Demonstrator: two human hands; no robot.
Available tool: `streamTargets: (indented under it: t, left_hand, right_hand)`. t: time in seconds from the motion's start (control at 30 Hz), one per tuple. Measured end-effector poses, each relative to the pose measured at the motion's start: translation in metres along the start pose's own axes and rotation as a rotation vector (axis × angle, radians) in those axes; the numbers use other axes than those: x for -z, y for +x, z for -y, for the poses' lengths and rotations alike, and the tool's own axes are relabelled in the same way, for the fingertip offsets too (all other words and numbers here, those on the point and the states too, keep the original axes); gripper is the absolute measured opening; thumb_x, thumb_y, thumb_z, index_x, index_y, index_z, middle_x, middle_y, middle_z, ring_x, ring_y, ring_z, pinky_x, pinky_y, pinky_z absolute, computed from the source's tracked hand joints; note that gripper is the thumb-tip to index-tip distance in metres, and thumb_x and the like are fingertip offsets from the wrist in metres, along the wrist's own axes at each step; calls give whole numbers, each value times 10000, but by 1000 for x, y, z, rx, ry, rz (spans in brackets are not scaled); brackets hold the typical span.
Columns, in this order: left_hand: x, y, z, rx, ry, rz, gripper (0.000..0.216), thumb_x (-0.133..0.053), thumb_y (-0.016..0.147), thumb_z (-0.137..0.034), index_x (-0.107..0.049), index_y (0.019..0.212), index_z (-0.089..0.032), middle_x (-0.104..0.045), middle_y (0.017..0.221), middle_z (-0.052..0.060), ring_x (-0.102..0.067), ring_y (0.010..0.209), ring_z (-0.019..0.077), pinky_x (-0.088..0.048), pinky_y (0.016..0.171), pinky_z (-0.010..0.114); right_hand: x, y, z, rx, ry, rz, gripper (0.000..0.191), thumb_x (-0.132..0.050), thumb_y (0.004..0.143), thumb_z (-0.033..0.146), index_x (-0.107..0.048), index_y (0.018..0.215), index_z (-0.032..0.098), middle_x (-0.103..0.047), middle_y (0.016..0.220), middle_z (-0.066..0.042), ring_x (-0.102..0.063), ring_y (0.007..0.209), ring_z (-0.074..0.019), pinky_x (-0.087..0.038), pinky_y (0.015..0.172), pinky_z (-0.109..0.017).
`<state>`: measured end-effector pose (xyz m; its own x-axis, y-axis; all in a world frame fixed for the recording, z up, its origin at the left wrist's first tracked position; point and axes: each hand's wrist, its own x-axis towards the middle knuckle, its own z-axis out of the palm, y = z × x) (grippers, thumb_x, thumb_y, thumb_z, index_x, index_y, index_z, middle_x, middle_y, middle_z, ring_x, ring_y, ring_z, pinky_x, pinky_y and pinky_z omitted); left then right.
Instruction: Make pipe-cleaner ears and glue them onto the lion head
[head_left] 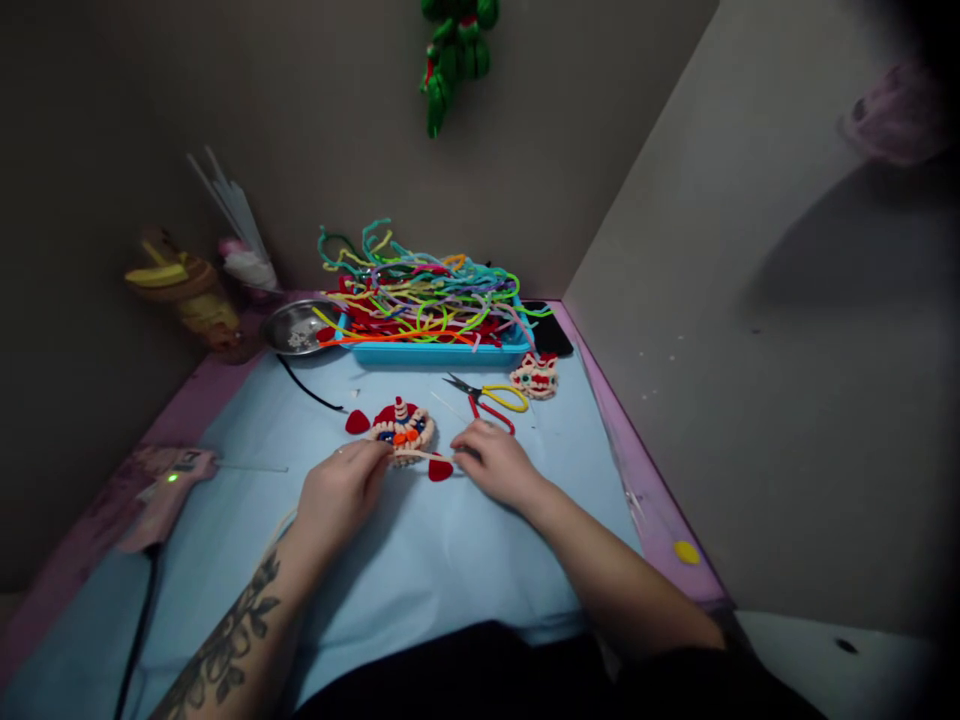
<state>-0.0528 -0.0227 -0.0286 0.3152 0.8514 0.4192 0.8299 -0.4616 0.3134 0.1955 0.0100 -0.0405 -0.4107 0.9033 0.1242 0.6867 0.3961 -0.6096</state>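
A cream pipe cleaner [417, 455] stretches between my two hands, low over the blue sheet. My left hand [343, 490] pinches it near one end of this stretch; a pale strand trails behind the wrist. Fingers closed, my right hand [491, 460] grips the other end. Just beyond lies a lion-like figure [405, 432] made of cream, red, blue and orange pipe cleaners. One red felt-like piece [358, 422] rests left of it, and another red piece [440, 468] sits under the strand. Scissors [491, 398] with yellow and red handles lie ahead of my right hand.
A blue tray [442, 355] heaped with colourful pipe cleaners stands at the back, beside a metal bowl [300, 328]. A similar cream-and-red figure [535, 376] lies at right, near a dark phone [551, 330]. A pink glue gun [171, 498], its light green, lies left with its cable.
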Motion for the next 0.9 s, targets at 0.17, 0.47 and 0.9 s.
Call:
streamTargets:
  t: [0.17,0.47,0.9]
  left_hand:
    - [3,-5,4,-39,41,34,243,-434,936,-287,-664,932,-208,-719,897,67,-673,804,205,-524,709,301]
    - [31,11,-7,52,-226,-18,223,-493,905,-308,-672,913,-176,-725,857,69,-670,756,173,-518,703,265]
    - [6,42,-39,263,-582,173,312,-472,878,-278,-670,1089,-164,-717,759,39,-638,548,131,-503,551,229]
  right_hand:
    - [-17,3,17,-78,-133,89,233,-689,784,382,-663,903,183,-592,959,-66,-556,951,-209,-416,826,-316]
    - [-1,-3,19,-378,781,77,222,-709,680,308,-522,693,189,-505,578,55,-443,526,-92,-320,516,-225]
    - [11,17,36,-269,1190,-370,318,-663,694,310,-600,979,182,-604,704,20,-563,505,-94,-366,399,-192]
